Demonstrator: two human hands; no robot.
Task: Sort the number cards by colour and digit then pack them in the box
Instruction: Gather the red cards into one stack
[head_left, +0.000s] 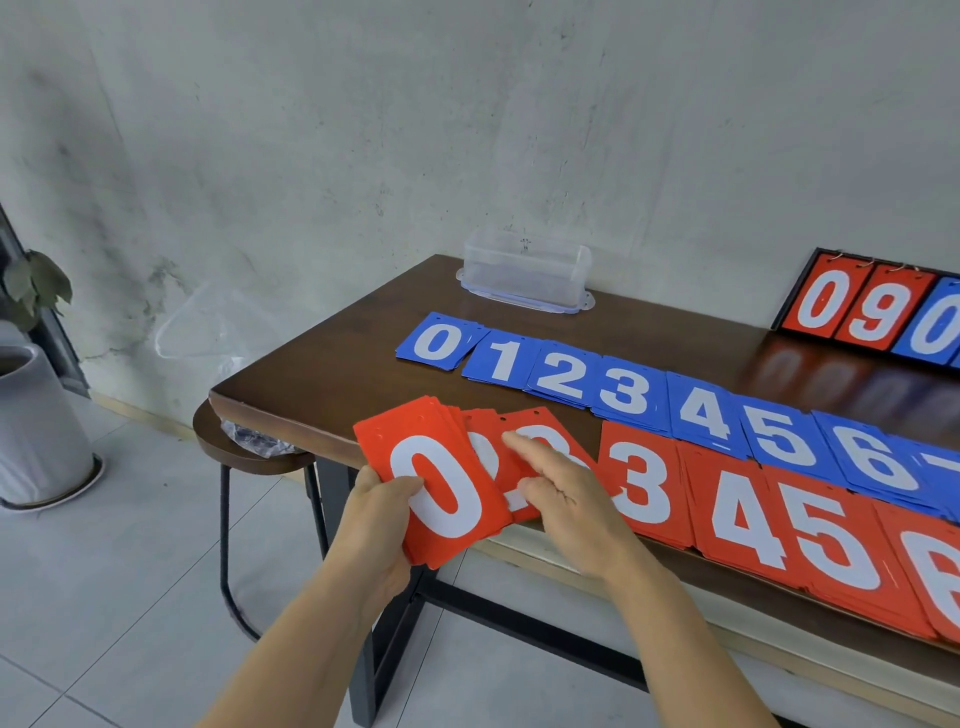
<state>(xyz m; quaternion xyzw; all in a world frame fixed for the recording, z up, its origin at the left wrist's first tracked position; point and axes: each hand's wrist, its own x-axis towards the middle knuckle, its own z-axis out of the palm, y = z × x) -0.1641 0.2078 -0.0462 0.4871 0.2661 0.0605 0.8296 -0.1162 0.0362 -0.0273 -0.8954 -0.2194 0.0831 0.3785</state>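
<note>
Nearest the viewer, the left grip (379, 525) holds a stack of red 0 cards (441, 488) just off the counter's near corner, thumb across the face and fingers curled beneath. Just to its right, the right grip (566, 504) lies flat and holds nothing, its straight fingers resting on the red 2 cards (540, 441), which lie fanned on the counter (322, 374). A red card between the two is mostly hidden; its digit cannot be read.

The red 2 cards sit immediately right of the held stack, their long axis running away from the viewer and leaning left. The right grip is nearer and already touches them, so the next pickup is probably its job.

Further right, red piles 3 to 6 (727, 519) run along the near edge. Behind them lies a row of blue piles (623, 389) counting up from 0. The clear box (524, 275) stands empty at the far edge, well apart from both hands.
</note>
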